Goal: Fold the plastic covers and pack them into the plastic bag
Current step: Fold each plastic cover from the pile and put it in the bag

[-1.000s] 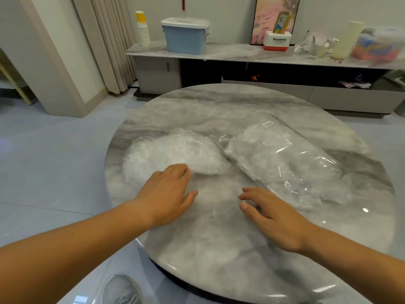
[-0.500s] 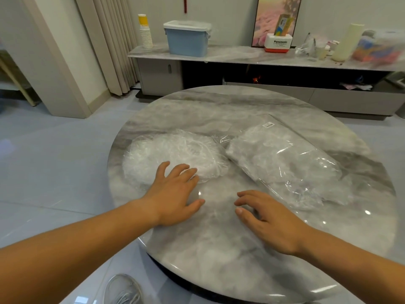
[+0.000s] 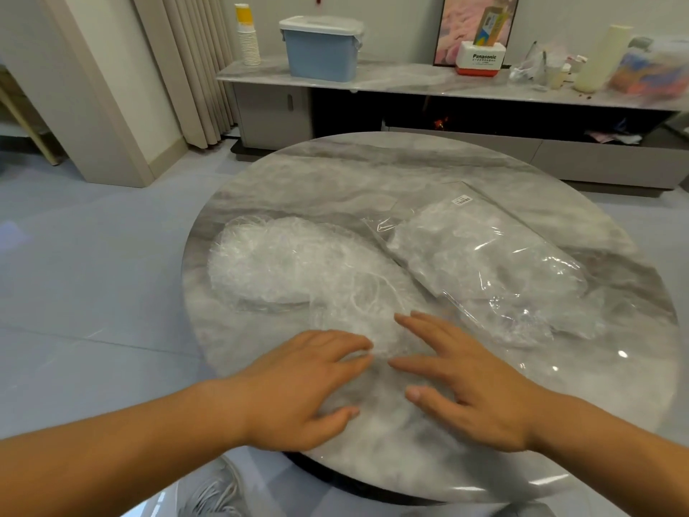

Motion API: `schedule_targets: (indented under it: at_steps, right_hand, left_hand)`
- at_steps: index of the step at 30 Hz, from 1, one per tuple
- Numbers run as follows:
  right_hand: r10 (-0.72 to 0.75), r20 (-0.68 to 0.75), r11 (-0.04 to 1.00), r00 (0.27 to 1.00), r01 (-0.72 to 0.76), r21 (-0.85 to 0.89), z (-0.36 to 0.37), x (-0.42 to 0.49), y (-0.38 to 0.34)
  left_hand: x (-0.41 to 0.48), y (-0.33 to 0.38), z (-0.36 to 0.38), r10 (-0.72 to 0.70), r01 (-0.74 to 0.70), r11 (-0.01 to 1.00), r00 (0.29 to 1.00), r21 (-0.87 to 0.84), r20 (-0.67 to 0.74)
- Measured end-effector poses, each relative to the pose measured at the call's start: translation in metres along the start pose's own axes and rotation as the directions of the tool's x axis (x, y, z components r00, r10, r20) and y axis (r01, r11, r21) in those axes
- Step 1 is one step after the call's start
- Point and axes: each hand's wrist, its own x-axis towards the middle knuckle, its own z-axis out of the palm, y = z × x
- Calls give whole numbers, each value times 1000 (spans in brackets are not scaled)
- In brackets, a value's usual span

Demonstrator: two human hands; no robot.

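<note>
A pile of thin crinkled clear plastic covers (image 3: 283,263) lies on the left half of the round marble table (image 3: 373,169). One cover (image 3: 365,315) trails off the pile toward me. My left hand (image 3: 305,386) and my right hand (image 3: 466,382) lie palm down on its near edge, fingers spread and nearly straight, fingertips almost meeting. A clear plastic bag (image 3: 484,263) with a small white label, holding more covers, lies on the right half of the table, beyond my right hand.
Beyond the table, a long low cabinet (image 3: 410,83) carries a blue lidded bin (image 3: 320,50), stacked paper cups (image 3: 248,39), a Panasonic box (image 3: 481,59) and clutter. Curtains hang at the back left. My shoe (image 3: 212,494) shows below the table's near edge.
Both hands came together toward the table's near middle. A cover has been drawn off the pile toward me and now lies under my fingers.
</note>
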Motion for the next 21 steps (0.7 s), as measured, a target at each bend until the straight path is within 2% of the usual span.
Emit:
schedule_targets:
  at_steps: [2,4,10,14,17,21]
  right_hand:
    - [13,89,1000,996,-11,-25,6,-5,-1]
    - [11,113,999,994,-6,-52,11,-9,-2]
    - [-24,0,998,1000,24,-50,9,-28,-13]
    - [19,-63,990,998,-10,141,1,-31,-20]
    - [157,-80,906,984,-111,409,-5,-26,-22]
    - [299,-101,770,949,-177,613,-8,-17,-13]
  left_hand:
    - [-6,0,8,14,-13,1000,999,-19,47]
    - [-9,-1,14,15,-15,1000,999,-6,45]
    - [-4,0,17,47,-48,999,999,-4,-27]
    - [-1,6,13,39,-46,987,998,-154,-46]
    - [1,9,11,-77,48,947,994,-318,-78]
    - [10,10,8,-354,281,724,935,-630,10]
